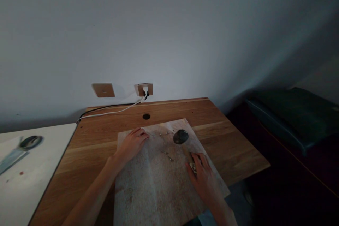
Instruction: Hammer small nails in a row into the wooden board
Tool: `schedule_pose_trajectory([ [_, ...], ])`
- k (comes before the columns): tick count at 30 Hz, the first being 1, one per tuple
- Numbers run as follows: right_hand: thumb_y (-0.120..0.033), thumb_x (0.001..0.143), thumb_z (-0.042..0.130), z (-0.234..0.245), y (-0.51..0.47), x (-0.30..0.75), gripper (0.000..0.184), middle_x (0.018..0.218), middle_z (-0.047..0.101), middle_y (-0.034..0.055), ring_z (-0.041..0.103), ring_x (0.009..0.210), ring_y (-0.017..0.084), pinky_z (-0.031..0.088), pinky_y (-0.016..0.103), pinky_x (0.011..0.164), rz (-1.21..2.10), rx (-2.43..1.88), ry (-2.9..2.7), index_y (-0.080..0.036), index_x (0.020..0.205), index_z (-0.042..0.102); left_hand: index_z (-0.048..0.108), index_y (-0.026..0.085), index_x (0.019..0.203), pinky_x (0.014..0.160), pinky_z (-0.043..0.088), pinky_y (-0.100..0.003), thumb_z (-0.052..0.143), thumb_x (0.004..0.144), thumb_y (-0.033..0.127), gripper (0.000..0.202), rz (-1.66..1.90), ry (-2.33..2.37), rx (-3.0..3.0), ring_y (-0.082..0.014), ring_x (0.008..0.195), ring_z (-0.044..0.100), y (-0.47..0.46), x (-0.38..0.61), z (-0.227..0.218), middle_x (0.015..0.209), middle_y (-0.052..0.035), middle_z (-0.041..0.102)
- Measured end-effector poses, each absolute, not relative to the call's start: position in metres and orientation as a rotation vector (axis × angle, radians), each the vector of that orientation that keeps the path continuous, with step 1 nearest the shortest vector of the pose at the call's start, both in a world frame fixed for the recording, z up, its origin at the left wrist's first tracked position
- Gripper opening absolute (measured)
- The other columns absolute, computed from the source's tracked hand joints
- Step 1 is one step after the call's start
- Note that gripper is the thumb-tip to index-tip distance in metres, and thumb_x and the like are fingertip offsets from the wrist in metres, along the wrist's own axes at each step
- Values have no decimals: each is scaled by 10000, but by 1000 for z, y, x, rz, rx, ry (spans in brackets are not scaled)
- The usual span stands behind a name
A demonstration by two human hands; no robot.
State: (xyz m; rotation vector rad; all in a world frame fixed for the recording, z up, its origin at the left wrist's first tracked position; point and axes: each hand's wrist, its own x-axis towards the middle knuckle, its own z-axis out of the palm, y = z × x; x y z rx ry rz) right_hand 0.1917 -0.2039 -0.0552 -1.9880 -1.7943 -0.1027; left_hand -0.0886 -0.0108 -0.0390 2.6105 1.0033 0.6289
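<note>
My left hand (135, 142) lies on a pale, worn-looking board (156, 187), near its upper left part. Its fingers rest bent on the surface, and the fingertips are close to a small shiny metal piece (152, 135). More small metal pieces (166, 134) lie to the right, and a couple of others (168, 156) sit lower, near the middle. My right hand (203, 176) is closed around the patterned handle (193, 168) of a spoon-like tool. The tool's dark oval head (180, 136) is over the upper right of the board. Part of the handle is hidden by my fingers.
A wooden desk (225, 137) with a round hole (146, 116) stands against the wall. Cables (113, 113) run from a socket (145, 89) along the desk's back edge. On the left is a white table (50, 162) with a dark round item (31, 142). A dark green padded seat (291, 113) stands right.
</note>
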Motion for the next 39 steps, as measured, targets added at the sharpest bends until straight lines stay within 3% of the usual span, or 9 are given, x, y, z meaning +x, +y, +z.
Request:
schedule_pose_trajectory([
  [6,-339,1018,494,-55,-203,192,283,1180,661,152,646,1107,328,566,483,904,-105,-1975,-1806,-186,1237,587,744,218,917,943,528,-394,542,951,113,230,511,1018,2675,-239,953,650,-11,-76,-32,922,-63,688],
  [12,-326,1023,478,-56,-204,191,271,1177,646,148,647,1103,319,570,478,904,-93,-1980,-1789,-195,1236,583,689,223,1045,881,547,-356,568,930,106,203,712,1098,2416,-219,939,672,-13,-74,-46,1001,-54,710],
  [22,-393,1024,450,-60,-204,193,351,1162,693,167,707,1013,302,583,427,824,-99,-2008,-1773,-173,1236,622,690,207,892,831,539,-326,662,908,178,44,769,1097,2285,-198,881,674,-14,-81,-46,942,-36,697],
  [25,-389,1029,421,-53,-203,193,398,1068,759,164,744,935,308,577,405,775,66,-2056,-1804,-144,1280,609,701,210,948,853,539,-327,649,910,139,96,772,1099,2263,-198,904,690,-13,-81,-49,962,-36,729],
  [29,-424,1019,423,-30,-197,182,381,874,789,112,764,788,292,548,348,669,274,-2110,-1753,-173,1195,650,692,221,1067,900,543,-336,609,922,107,202,801,1067,2246,-198,958,707,-13,-80,-54,1028,-37,754],
  [34,-447,1016,432,-7,-180,152,364,844,781,100,749,741,269,540,332,649,331,-1940,-1717,-173,1135,640,676,204,1118,899,553,-360,661,878,105,260,816,1100,2274,-223,987,695,-13,-79,-55,1076,-67,730],
  [39,-362,1018,483,2,-163,120,268,921,769,96,747,826,271,545,338,689,307,-1834,-1878,-174,1160,610,636,188,1207,861,559,-352,614,884,74,343,819,1064,2232,-206,903,695,-13,-82,-57,983,-54,723],
])
